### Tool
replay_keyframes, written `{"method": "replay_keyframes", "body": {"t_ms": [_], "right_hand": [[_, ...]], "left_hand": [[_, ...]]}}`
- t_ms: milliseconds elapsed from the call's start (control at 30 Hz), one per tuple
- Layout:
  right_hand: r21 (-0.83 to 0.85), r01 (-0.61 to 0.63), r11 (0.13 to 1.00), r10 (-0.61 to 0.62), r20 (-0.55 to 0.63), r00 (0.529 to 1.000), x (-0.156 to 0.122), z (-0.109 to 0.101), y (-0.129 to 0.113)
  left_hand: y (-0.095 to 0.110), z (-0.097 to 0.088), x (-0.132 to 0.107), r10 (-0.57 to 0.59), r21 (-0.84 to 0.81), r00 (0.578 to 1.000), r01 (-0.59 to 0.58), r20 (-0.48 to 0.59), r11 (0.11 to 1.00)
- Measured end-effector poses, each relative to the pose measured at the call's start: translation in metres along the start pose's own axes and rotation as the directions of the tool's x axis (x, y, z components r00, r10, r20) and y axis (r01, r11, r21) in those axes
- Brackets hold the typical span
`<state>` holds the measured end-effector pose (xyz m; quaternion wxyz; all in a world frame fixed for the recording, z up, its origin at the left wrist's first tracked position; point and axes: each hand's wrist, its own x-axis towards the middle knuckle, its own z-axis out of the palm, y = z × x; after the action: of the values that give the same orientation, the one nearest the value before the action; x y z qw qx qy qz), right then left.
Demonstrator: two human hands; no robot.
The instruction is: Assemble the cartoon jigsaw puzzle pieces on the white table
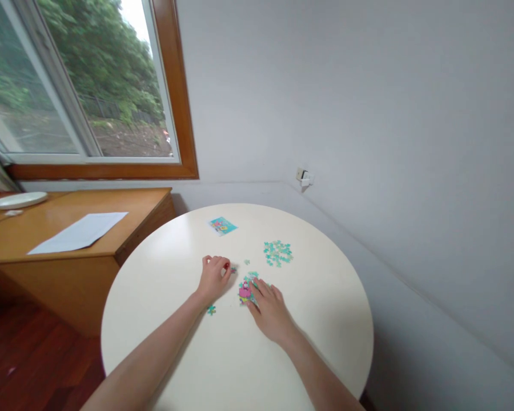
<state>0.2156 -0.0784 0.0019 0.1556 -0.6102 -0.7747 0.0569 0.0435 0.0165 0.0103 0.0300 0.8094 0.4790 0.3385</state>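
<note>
On a round cream table (325, 342) my left hand (213, 277) rests with fingers curled, its fingertips touching a small puzzle piece (233, 269). Whether the piece is gripped is unclear. My right hand (269, 308) lies flat with fingers stretched over a partly joined patch of pink and teal puzzle (245, 290). A heap of loose teal pieces (277, 253) lies further back to the right. One single piece (211, 310) sits beside my left wrist. A small picture card (223, 225) lies near the table's far edge.
A wooden cabinet (68, 268) stands left of the table, with a white sheet of paper (79, 232) and a white plate (17, 200) on it. A window (81, 85) is above it. A wall socket (304, 177) sits in the corner behind the table.
</note>
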Motion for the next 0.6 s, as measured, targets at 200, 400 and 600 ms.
{"method": "replay_keyframes", "body": {"t_ms": [200, 400, 600], "right_hand": [[0.026, 0.002, 1.0, 0.0, -0.08, 0.997, 0.001, 0.001, 0.003], [-0.07, -0.024, 0.997, 0.018, -0.091, 0.996, 0.001, 0.005, -0.005], [-0.116, -0.034, 0.993, 0.028, -0.05, 0.998, 0.006, 0.01, -0.006]], "left_hand": [[0.004, -0.013, -0.003, 0.071, 0.095, 0.997, -0.071, 0.008, 0.993], [-0.009, -0.044, -0.012, -0.067, 0.085, 0.99, 0.057, 0.122, 0.995], [-0.024, -0.058, -0.057, -0.201, 0.184, 0.922, 0.146, 0.33, 0.972]]}}
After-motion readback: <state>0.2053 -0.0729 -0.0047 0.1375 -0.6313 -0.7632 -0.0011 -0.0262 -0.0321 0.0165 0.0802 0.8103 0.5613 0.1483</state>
